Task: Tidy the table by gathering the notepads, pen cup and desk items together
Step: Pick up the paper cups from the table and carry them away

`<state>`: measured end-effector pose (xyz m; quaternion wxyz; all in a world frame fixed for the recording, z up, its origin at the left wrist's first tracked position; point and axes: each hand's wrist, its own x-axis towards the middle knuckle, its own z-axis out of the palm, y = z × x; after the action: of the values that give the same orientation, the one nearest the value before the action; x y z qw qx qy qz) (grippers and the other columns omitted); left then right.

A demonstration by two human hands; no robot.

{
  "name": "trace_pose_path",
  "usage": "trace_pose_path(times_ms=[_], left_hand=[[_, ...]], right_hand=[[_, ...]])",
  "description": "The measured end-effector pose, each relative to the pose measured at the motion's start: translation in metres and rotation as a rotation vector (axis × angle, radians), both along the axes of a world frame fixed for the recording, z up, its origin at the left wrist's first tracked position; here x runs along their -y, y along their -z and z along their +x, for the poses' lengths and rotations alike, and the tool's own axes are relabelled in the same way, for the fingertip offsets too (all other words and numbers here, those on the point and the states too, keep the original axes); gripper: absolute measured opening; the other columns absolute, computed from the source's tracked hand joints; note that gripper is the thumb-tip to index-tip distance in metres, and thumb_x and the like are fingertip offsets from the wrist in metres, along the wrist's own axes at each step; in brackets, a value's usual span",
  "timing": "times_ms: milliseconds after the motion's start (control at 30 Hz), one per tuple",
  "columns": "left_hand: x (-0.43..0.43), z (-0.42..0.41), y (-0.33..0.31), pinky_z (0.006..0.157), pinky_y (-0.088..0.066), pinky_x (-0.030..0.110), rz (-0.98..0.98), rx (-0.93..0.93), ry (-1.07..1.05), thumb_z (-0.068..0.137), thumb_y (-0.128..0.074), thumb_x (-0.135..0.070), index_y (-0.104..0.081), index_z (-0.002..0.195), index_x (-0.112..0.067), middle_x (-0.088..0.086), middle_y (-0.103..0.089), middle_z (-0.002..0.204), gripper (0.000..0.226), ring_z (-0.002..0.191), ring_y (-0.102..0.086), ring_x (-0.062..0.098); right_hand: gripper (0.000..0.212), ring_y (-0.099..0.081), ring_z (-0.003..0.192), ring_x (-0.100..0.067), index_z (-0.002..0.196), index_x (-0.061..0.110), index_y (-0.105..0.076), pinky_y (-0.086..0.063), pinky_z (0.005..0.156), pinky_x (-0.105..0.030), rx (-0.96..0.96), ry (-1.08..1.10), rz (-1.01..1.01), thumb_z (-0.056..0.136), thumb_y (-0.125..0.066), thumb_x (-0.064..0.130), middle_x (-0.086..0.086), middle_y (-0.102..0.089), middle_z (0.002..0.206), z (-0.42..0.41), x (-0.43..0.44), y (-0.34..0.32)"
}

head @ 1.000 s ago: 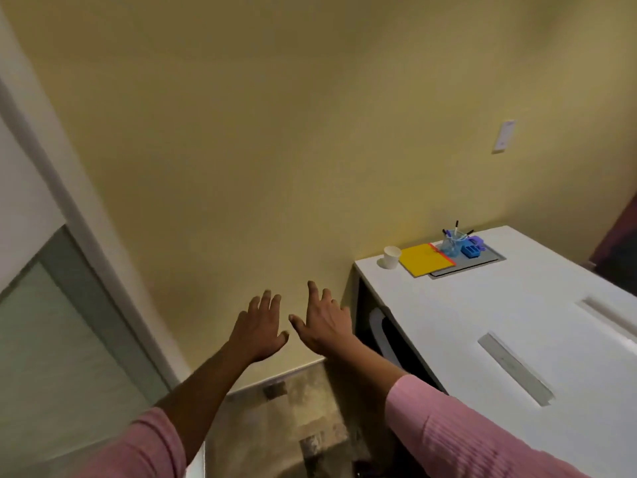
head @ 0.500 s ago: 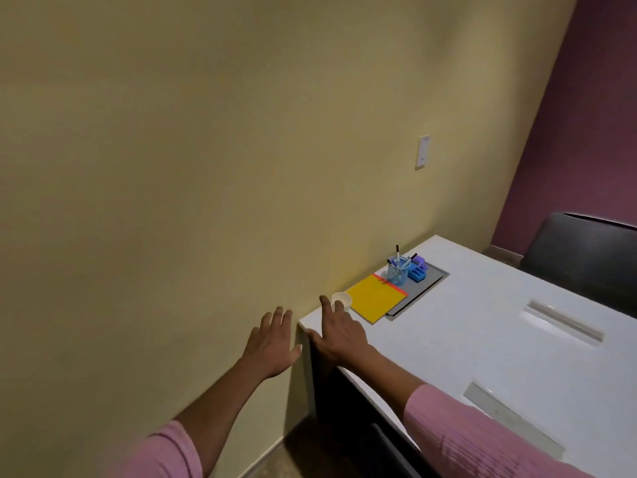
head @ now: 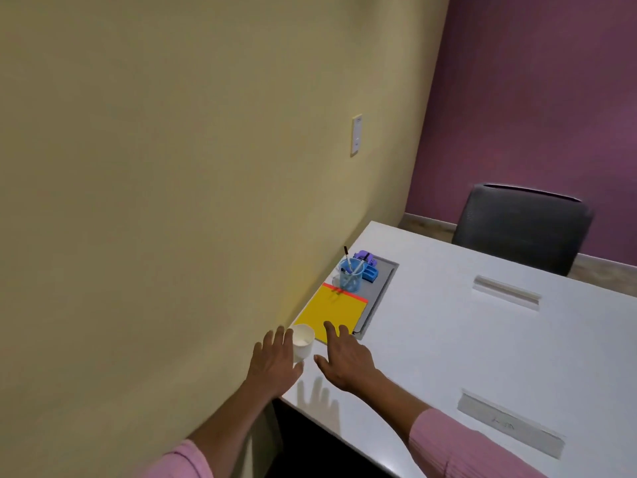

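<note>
A yellow notepad (head: 331,310) with a red top strip lies on a grey mat (head: 381,288) beside the wall on the white table (head: 448,339). Behind it stands a clear blue pen cup (head: 351,278) with pens, then a blue organiser (head: 371,273) and a purple item (head: 366,256). A small white paper cup (head: 303,341) stands at the table's near corner. My left hand (head: 275,363) hovers open just left of the paper cup. My right hand (head: 344,357) hovers open, fingers over the notepad's near edge. Neither hand holds anything.
A yellow wall with a light switch (head: 356,135) runs along the table's left side. A dark chair (head: 520,227) stands at the far end before a purple wall. Two recessed cable slots (head: 506,292) (head: 510,422) sit in the tabletop.
The view has swung right and come closer to the table. Both hands have moved forward over the table corner, reaching the paper cup and the notepad's near edge.
</note>
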<state>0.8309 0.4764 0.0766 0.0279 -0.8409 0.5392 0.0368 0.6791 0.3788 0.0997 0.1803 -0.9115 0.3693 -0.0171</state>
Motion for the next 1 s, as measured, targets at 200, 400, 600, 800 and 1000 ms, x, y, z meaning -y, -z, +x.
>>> trace_pose_path(times_ms=[200, 400, 600, 800, 1000], left_hand=[[0.041, 0.051, 0.036, 0.106, -0.035, 0.043, 0.063, -0.057, 0.119, 0.088, -0.044, -0.057, -0.015, 0.148, -0.015, 0.011, -0.023, 0.155, 0.079, 0.139, -0.027, 0.03], [0.058, 0.076, 0.067, 0.103, -0.038, 0.045, 0.121, -0.074, 0.188, 0.087, -0.048, -0.054, -0.018, 0.148, -0.012, 0.016, -0.026, 0.153, 0.08, 0.136, -0.032, 0.034], [0.075, 0.087, 0.082, 0.108, -0.033, 0.04, 0.142, -0.147, 0.207, 0.088, -0.053, -0.045, -0.013, 0.149, -0.009, 0.014, -0.022, 0.155, 0.081, 0.137, -0.031, 0.03], [0.089, 0.096, 0.093, 0.103, -0.037, 0.033, 0.082, -0.23, 0.204, 0.082, -0.061, -0.039, -0.02, 0.147, -0.009, 0.009, -0.037, 0.147, 0.083, 0.13, -0.041, 0.023], [0.098, 0.102, 0.103, 0.101, -0.037, 0.03, 0.025, -0.339, 0.204, 0.077, -0.067, -0.039, -0.03, 0.142, -0.014, 0.002, -0.045, 0.141, 0.079, 0.125, -0.047, 0.019]], right_hand=[[0.073, -0.05, 0.119, -0.037, 0.149, 0.024, -0.014, -0.052, 0.084, -0.047, -0.091, 0.14, 0.045, 0.09, -0.046, 0.055, -0.014, -0.038, 0.139, 0.044, 0.026, 0.03], [0.071, -0.05, 0.119, -0.037, 0.148, 0.021, -0.017, -0.051, 0.084, -0.046, -0.131, 0.2, 0.081, 0.092, -0.049, 0.05, -0.015, -0.038, 0.14, 0.067, 0.031, 0.052], [0.076, -0.045, 0.123, -0.035, 0.147, 0.018, -0.024, -0.049, 0.092, -0.045, -0.15, 0.146, 0.072, 0.087, -0.06, 0.046, -0.015, -0.042, 0.14, 0.088, 0.047, 0.068], [0.075, -0.042, 0.121, -0.031, 0.143, 0.011, -0.033, -0.048, 0.094, -0.043, -0.123, 0.117, 0.101, 0.083, -0.067, 0.04, -0.014, -0.045, 0.135, 0.111, 0.062, 0.086], [0.049, -0.053, 0.108, -0.031, 0.126, 0.008, -0.047, -0.051, 0.082, -0.041, -0.102, 0.311, 0.17, 0.09, -0.058, 0.041, -0.013, -0.051, 0.12, 0.126, 0.07, 0.095]])
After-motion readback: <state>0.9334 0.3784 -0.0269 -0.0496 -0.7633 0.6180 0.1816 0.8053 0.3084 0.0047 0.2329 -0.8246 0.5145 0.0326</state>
